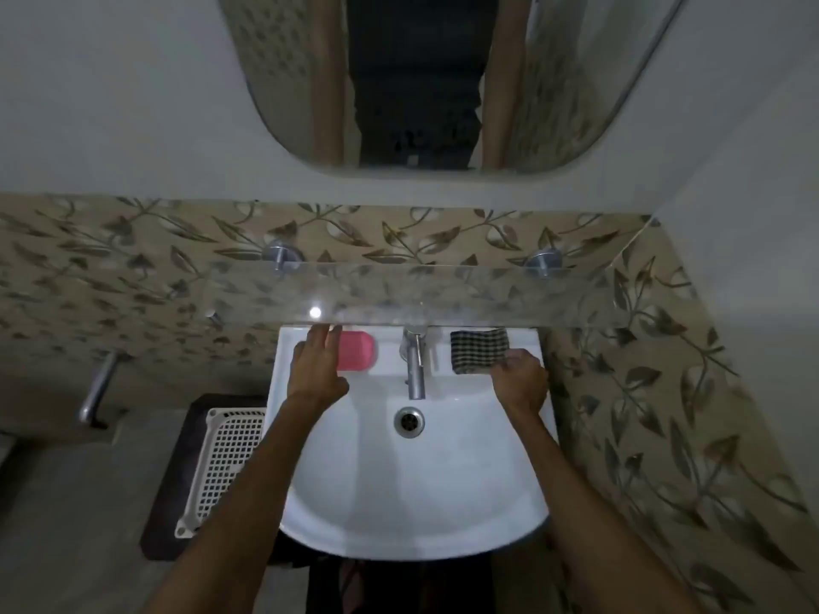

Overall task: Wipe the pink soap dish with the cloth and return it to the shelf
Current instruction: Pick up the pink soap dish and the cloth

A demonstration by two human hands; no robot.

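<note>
soap dish (358,351) just right of left hand (318,370) fingers (325,339), maybe touching

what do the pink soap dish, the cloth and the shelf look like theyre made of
Pink soap dish: probably plastic, going by its even pink colour, rounded corners and dull sheen.
Cloth: woven fabric, seemingly cotton; it shows a dark-and-light check and lies soft and folded.
Shelf: clear glass or possibly acrylic; the leaf tiles show through it, a light glints on it, and metal pegs hold it.

Both forearms are bare to the frame edge; the left hand (317,370) and right hand (520,383) wear no gloves, rings or watch
</note>
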